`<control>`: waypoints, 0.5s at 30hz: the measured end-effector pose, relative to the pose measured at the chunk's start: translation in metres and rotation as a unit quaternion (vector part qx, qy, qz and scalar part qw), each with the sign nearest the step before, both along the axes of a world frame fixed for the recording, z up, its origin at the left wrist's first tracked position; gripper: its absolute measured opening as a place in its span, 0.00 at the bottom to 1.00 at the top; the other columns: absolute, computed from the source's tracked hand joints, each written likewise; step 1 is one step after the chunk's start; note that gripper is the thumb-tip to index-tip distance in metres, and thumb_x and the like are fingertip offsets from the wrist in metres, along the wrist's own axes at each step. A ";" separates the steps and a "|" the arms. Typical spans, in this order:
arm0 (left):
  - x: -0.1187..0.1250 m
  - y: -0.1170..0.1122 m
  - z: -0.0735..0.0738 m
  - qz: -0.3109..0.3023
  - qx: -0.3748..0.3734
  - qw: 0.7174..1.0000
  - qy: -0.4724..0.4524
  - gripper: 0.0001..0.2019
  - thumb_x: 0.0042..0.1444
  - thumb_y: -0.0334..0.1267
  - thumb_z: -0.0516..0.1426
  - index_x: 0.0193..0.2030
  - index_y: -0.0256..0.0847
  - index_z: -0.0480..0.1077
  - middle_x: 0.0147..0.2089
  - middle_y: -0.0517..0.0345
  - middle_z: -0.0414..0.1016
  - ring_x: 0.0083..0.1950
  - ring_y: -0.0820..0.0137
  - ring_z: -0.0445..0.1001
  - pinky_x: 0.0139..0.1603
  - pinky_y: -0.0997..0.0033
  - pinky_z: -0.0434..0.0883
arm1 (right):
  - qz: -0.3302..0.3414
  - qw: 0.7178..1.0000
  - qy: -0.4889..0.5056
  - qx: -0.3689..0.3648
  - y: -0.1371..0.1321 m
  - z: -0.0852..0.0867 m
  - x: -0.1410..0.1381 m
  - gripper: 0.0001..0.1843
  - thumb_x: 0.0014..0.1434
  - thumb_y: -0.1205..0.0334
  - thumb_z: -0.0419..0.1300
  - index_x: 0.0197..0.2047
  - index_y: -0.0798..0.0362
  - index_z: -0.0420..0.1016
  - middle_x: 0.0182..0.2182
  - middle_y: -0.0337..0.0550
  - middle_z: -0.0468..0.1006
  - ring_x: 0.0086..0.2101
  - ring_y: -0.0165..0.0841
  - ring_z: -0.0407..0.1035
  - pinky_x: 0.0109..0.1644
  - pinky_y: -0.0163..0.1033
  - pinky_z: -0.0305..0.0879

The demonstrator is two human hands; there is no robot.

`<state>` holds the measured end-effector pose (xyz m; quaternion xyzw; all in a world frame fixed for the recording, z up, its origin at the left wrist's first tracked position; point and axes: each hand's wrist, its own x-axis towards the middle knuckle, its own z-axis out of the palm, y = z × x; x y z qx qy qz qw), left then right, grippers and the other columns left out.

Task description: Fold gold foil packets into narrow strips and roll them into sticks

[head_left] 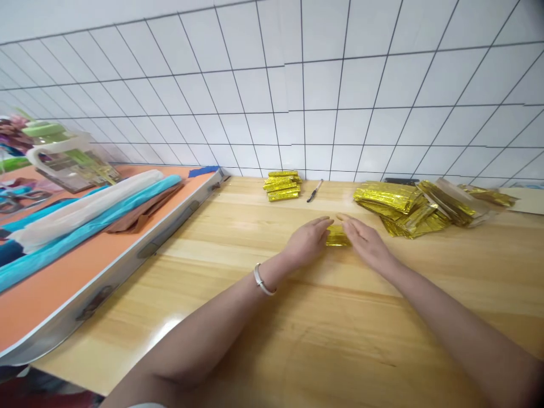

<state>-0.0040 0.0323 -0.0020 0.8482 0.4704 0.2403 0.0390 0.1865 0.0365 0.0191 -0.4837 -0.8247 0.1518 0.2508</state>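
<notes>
A folded piece of shiny gold foil (338, 237) lies on the wooden table between my two hands, its ends hidden under them. My left hand (308, 241), with a silver bangle on the wrist, covers the left end, fingers close together. At the right end is my right hand (366, 242), angled inward, its fingertips near those of the left. The thumbs are mostly out of sight. Beyond my hands sits a small stack of folded gold foil bundles (283, 186). To the right a loose heap of gold foil pieces (393, 201) spreads out.
A pen (315, 191) lies beside the small stack, near the tiled wall (323, 85). On the left, an orange-topped table (123, 249) bears rolled fabrics (97, 209), scissors (23, 198) and a clear bottle with a green lid (46, 133). A dark object (402, 181) rests behind the foil heap.
</notes>
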 end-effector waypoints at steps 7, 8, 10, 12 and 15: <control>0.016 0.004 -0.042 -0.032 -0.013 0.993 0.117 0.28 0.61 0.42 0.49 0.66 0.33 0.52 0.68 0.39 0.51 0.69 0.57 0.50 0.66 0.49 0.50 | 0.027 0.994 -0.110 -0.007 0.010 -0.048 -0.037 0.37 0.64 0.41 0.32 0.67 0.56 0.51 0.67 0.49 0.49 0.65 0.42 0.41 0.67 0.53 0.41; 0.015 0.003 -0.041 -0.030 -0.014 0.991 0.130 0.29 0.61 0.43 0.48 0.67 0.34 0.51 0.68 0.40 0.50 0.69 0.57 0.49 0.66 0.49 0.50 | 0.028 0.992 -0.123 -0.006 0.009 -0.051 -0.036 0.38 0.64 0.41 0.32 0.68 0.56 0.49 0.67 0.49 0.47 0.66 0.41 0.40 0.67 0.52 0.40; 0.015 0.001 -0.038 -0.026 -0.013 0.988 0.151 0.29 0.61 0.44 0.48 0.67 0.35 0.49 0.69 0.41 0.49 0.69 0.57 0.50 0.66 0.49 0.50 | 0.031 0.989 -0.146 -0.004 0.008 -0.052 -0.032 0.37 0.64 0.41 0.32 0.69 0.54 0.46 0.68 0.47 0.45 0.66 0.40 0.38 0.67 0.52 0.40; 0.013 0.001 -0.034 -0.024 -0.007 0.987 0.156 0.29 0.61 0.45 0.48 0.68 0.37 0.49 0.69 0.42 0.50 0.69 0.57 0.49 0.66 0.49 0.51 | 0.030 0.986 -0.165 0.001 0.008 -0.051 -0.026 0.37 0.64 0.40 0.32 0.69 0.51 0.43 0.68 0.46 0.44 0.66 0.40 0.37 0.66 0.52 0.40; 0.003 0.000 -0.030 -0.026 -0.006 0.988 0.154 0.29 0.62 0.50 0.45 0.67 0.41 0.50 0.68 0.45 0.52 0.70 0.57 0.48 0.65 0.51 0.51 | 0.023 0.982 -0.186 0.006 0.007 -0.051 -0.013 0.38 0.63 0.40 0.31 0.69 0.53 0.43 0.68 0.49 0.45 0.66 0.41 0.38 0.66 0.54 0.39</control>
